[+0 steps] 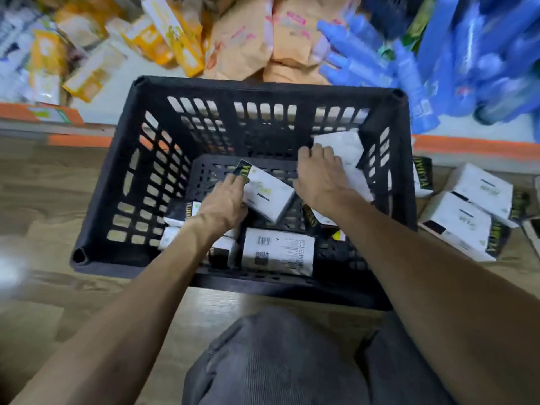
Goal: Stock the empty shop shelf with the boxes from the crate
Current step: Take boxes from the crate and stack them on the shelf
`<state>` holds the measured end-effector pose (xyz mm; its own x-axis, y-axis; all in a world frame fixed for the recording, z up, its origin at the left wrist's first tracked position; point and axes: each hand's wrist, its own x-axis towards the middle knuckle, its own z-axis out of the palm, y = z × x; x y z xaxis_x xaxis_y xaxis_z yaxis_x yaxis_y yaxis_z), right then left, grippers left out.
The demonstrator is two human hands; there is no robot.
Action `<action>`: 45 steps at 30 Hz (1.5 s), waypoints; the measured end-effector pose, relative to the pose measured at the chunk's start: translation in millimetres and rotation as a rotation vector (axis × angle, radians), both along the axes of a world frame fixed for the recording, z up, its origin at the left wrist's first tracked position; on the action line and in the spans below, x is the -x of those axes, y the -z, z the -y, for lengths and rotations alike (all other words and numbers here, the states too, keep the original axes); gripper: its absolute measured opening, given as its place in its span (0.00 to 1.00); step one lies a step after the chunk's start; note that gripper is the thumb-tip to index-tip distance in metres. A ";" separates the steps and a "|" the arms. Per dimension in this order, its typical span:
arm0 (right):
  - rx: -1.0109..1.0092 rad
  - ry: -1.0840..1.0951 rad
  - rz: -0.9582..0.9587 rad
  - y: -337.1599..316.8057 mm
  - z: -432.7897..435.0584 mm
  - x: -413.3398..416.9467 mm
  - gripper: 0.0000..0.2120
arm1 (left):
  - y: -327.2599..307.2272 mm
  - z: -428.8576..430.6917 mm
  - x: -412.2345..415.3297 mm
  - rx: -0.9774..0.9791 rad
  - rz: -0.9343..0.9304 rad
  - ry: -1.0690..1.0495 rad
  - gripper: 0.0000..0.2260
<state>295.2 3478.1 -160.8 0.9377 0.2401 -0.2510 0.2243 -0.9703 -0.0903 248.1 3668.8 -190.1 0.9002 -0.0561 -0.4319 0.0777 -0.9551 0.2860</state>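
A black slotted crate (122, 182) stands on the floor in front of me. Both my hands are inside it. My left hand (225, 200) grips a tilted white box with a black end (267, 194) near the crate's middle. My right hand (318, 176) grips another white box (344, 150) that leans against the crate's right wall. Several more white and black boxes lie on the crate floor, one showing barcodes (277, 255). Several of the same boxes (467, 211) lie on the floor to the right of the crate.
A low shelf edged in orange (473, 147) runs behind the crate. It carries yellow boxes (175, 33), tan bags (263, 39) and blue bottles (409, 68). My knee in grey trousers (277, 361) is at the bottom. The floor is wood-patterned.
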 end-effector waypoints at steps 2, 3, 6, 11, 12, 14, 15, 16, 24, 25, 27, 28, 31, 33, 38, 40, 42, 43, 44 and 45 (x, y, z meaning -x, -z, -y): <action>0.042 -0.010 0.110 8.5 2.3 -4.5 0.20 | 15.4 2.8 -11.1 0.011 0.012 -0.035 0.24; 0.044 -0.001 0.148 9.9 5.3 -6.5 0.21 | 21.5 4.7 -15.8 0.022 0.014 -0.063 0.23; 0.016 0.080 0.162 11.4 17.8 -12.7 0.27 | 29.6 8.3 -26.8 0.047 -0.033 -0.190 0.25; 0.015 0.141 0.104 17.2 30.6 -16.7 0.41 | 42.8 8.3 -38.3 0.035 -0.092 -0.348 0.32; 0.038 0.147 0.113 15.9 30.4 -18.4 0.42 | 43.3 9.4 -39.3 0.013 -0.089 -0.373 0.32; 0.079 0.142 0.131 12.8 28.3 -21.1 0.42 | 48.3 8.6 -40.4 0.039 -0.081 -0.444 0.32; 0.099 0.128 0.132 12.4 27.8 -22.0 0.41 | 54.6 5.6 -41.9 0.071 -0.095 -0.480 0.33; 0.118 0.114 0.127 11.5 28.0 -21.6 0.40 | 53.4 4.5 -40.7 0.106 -0.111 -0.515 0.34; 0.116 0.038 0.094 11.1 26.5 -22.4 0.40 | 52.4 4.4 -39.1 0.349 -0.224 -0.583 0.34; 0.089 0.032 0.083 10.7 27.2 -22.6 0.40 | 50.3 6.7 -39.0 0.381 -0.213 -0.593 0.32; 0.065 0.023 0.080 8.8 28.8 -22.7 0.40 | 46.3 14.0 -37.9 0.429 -0.228 -0.548 0.21; 0.064 0.019 0.085 7.7 29.4 -22.8 0.40 | 48.9 15.3 -38.2 0.430 -0.250 -0.507 0.20; 0.054 0.011 0.089 6.8 30.1 -21.7 0.39 | 40.3 18.5 -34.3 0.390 -0.286 -0.473 0.31; 0.053 0.007 0.088 6.8 29.7 -21.3 0.39 | 40.1 13.0 -35.3 0.473 -0.310 -0.569 0.29; 0.071 -0.003 0.125 4.3 29.1 -23.6 0.38 | 27.6 11.6 -36.0 0.602 -0.300 -0.639 0.22; 0.020 0.019 0.161 -2.0 35.7 -20.1 0.35 | 13.5 14.5 -34.4 0.604 -0.232 -0.654 0.17; -0.075 0.065 0.191 -18.0 42.1 -10.0 0.32 | -16.0 13.1 -27.7 0.576 -0.144 -0.673 0.11; -0.135 0.099 0.213 -32.7 44.2 -4.6 0.29 | -37.3 10.6 -23.4 0.542 -0.115 -0.685 0.11; -0.192 0.131 0.221 -52.8 45.7 1.1 0.27 | -59.8 6.1 -18.1 0.532 -0.104 -0.701 0.12; -0.240 0.155 0.205 -77.8 46.6 7.2 0.25 | -84.3 0.6 -12.4 0.522 -0.099 -0.720 0.13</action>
<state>288.0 3431.6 -83.0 0.9927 0.1207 -0.0073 0.1135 -0.9508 -0.2882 260.5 3668.2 -105.8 0.7529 0.2968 -0.5874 0.6557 -0.4153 0.6306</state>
